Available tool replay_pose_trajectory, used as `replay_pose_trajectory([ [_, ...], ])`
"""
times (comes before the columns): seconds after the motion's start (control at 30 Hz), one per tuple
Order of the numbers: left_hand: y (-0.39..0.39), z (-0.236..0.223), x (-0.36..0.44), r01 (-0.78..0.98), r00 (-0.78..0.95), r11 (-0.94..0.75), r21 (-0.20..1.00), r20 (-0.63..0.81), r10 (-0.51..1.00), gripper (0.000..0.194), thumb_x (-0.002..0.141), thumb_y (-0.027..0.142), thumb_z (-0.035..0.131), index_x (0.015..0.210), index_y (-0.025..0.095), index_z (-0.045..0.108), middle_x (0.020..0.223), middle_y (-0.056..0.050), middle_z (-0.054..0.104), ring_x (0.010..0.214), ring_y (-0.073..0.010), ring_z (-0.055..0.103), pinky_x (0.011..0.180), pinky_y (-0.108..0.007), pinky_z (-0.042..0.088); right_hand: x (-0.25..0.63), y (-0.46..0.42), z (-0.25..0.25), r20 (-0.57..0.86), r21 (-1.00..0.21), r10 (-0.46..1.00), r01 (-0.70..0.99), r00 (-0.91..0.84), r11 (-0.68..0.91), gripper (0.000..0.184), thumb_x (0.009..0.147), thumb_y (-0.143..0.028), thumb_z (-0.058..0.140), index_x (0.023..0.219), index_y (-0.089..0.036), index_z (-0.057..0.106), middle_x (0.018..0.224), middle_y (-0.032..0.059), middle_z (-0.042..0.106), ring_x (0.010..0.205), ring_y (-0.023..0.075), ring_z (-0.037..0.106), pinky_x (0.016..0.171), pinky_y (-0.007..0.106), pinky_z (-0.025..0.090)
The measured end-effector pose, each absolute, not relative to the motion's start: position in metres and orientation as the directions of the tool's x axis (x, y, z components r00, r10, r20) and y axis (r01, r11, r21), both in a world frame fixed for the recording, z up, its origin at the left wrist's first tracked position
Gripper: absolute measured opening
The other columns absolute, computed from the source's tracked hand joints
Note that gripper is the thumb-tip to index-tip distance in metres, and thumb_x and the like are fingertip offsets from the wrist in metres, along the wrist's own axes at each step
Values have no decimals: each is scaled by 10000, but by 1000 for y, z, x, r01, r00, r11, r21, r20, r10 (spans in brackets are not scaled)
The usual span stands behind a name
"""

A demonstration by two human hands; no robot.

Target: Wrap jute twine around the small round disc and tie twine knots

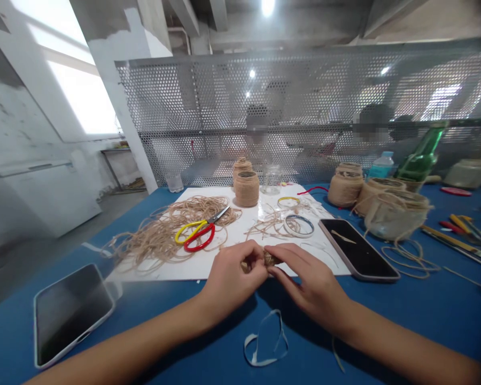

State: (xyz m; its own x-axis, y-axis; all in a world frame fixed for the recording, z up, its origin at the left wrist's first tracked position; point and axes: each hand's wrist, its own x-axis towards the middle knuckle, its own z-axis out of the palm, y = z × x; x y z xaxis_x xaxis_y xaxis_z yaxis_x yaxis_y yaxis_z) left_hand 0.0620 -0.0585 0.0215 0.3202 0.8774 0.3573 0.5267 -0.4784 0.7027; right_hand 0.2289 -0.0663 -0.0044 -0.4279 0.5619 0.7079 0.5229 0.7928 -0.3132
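My left hand (236,272) is closed, its thumb and forefinger pinching a small bundle of brown twine (269,259). From the other side, the fingertips of my right hand (312,275) grip the same bundle. Most of it is hidden by my fingers. Both hands meet over the near edge of a white sheet (224,272). Just beyond the left hand lie scissors (200,230) with one yellow and one red handle, on a loose heap of twine (156,235). A curled white strip (264,361) rests on the blue table below my hands.
Phones lie at left (72,315) and right (356,248). Tape rolls (310,229) and a twine-wrapped jar (247,190) stand on the sheet. More jars (396,216) and a green bottle (423,152) are at right. A perforated metal screen (216,107) closes the back; people are behind it.
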Motion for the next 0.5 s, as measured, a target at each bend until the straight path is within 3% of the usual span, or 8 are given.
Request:
replay_pose_trajectory([
  [0.23, -56, 20, 58, 516, 320, -472, 715, 350, 880, 94, 703, 138, 465, 623, 164, 506, 602, 27, 538, 595, -113, 491, 577, -209, 374, 228, -69, -1, 686, -402, 620, 511, -380, 759, 317, 822, -114, 509, 1126, -200, 481, 1018, 48, 589, 925, 137, 552, 832, 268, 453],
  [0.5, -58, 21, 57, 523, 345, -514, 680, 383, 857, 68, 732, 169, 478, 706, 164, 542, 653, 11, 577, 614, -122, 527, 606, -221, 400, 229, -66, -3, 706, -335, 582, 534, -404, 776, 306, 831, -127, 492, 1132, -184, 474, 1018, 72, 590, 942, 160, 554, 826, 305, 473],
])
